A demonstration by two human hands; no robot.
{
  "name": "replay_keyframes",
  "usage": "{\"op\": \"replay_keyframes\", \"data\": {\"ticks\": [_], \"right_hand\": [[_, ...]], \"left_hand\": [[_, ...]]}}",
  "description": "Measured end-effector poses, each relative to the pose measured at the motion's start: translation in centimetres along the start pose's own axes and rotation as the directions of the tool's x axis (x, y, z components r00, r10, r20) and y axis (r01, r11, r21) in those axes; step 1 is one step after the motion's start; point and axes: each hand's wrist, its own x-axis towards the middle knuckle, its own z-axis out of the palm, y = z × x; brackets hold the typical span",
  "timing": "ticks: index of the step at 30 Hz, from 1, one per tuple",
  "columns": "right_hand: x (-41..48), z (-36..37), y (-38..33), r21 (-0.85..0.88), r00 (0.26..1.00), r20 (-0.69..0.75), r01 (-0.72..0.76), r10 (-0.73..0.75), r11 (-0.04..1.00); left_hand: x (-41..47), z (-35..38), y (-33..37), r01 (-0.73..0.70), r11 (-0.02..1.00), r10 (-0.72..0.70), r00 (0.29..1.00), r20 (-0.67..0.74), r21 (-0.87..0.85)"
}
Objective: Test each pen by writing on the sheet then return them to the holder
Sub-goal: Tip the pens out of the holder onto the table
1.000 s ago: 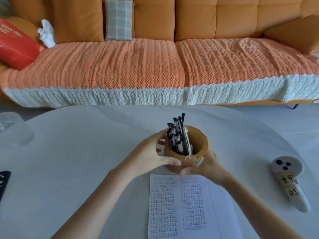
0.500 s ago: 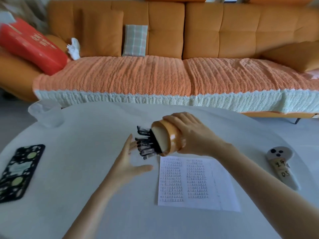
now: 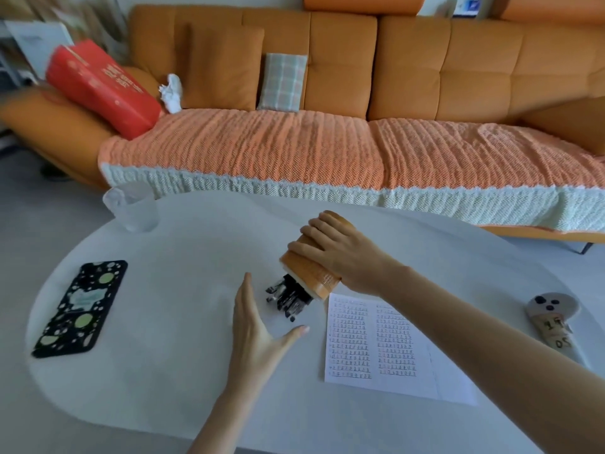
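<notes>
R grip [image 3: 340,257] wrapped round orange holder [image 3: 307,273], frame centre, tipped w/ mouth down-left over desk [image 3: 163,322]. Pens [image 3: 288,298] stick out of mouth; desk contact unclear. L grip [image 3: 255,329] wide, fingers straight, holding nothing, palm just left of pens. Sheet [image 3: 376,345] flat, lower right of centre.

Orange sofa [image 3: 409,60] w/ knit throw [image 3: 294,152], plaid cushion [image 3: 283,81], white oval table [image 3: 163,355], grey floor [image 3: 49,204], daylight.
</notes>
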Motion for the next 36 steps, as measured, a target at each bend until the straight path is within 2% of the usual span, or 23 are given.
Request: {"op": "replay_keyframes", "data": {"ticks": [4,7,12,16,20,23,24,25,27,29,30,32,36], "right_hand": [[0.7,0.1,0.1,-0.013,0.994,-0.036,0.104,-0.104,0.995],[0.9,0.1,0.5,-0.010,0.995,-0.075,0.060,-0.060,0.998],[0.8,0.4,1.3,-0.001,0.993,-0.089,0.074,-0.074,0.997],[0.1,1.5,3.3,-0.025,0.998,-0.057,-0.041,0.039,0.999],[-1.0,2.3,5.8,0.014,0.980,-0.085,-0.178,0.179,0.984],[-2.4,2.9,6.8,0.157,0.931,-0.113,-0.327,0.346,0.932],[-3.0,3.1,6.8,0.281,0.893,-0.098,-0.398,0.439,0.873],[-3.6,3.3,6.6,0.434,0.838,-0.060,-0.468,0.543,0.770],[-4.7,3.6,5.9,0.695,0.692,0.085,-0.557,0.717,0.455],[-5.8,4.1,5.2,0.808,0.582,0.225,-0.559,0.782,0.184],[-6.3,4.3,4.9,0.832,0.553,0.272,-0.546,0.787,0.096],[-7.3,4.7,4.3,0.851,0.528,0.342,-0.524,0.778,-0.019],[-8.6,5.5,3.7,0.863,0.491,0.421,-0.475,0.763,-0.171]], "left_hand": [[0.1,0.1,-0.2,-0.055,0.992,0.061,0.997,-0.048,0.115],[0.1,0.1,-0.2,-0.064,0.984,0.075,0.995,-0.061,0.164],[0.4,0.6,-1.1,-0.093,0.946,0.105,0.994,-0.025,0.312],[0.4,0.8,-1.3,-0.102,0.903,0.121,0.992,-0.019,0.417],[0.6,1.3,-1.8,-0.129,0.857,0.154,0.988,-0.009,0.498],[0.7,1.4,-2.0,-0.136,0.837,0.162,0.987,-0.002,0.530],[0.7,1.5,-2.1,-0.134,0.833,0.159,0.987,-0.001,0.538],[0.6,1.5,-2.0,-0.130,0.828,0.156,0.988,-0.001,0.545],[0.7,1.5,-2.1,-0.125,0.819,0.146,0.989,0.008,0.560],[0.7,1.6,-2.2,-0.122,0.815,0.136,0.991,0.018,0.566],[0.7,1.6,-2.3,-0.122,0.817,0.133,0.991,0.020,0.563],[0.7,1.6,-2.4,-0.125,0.823,0.133,0.991,0.025,0.554],[0.5,1.5,-2.3,-0.135,0.841,0.138,0.990,0.034,0.524]]}}
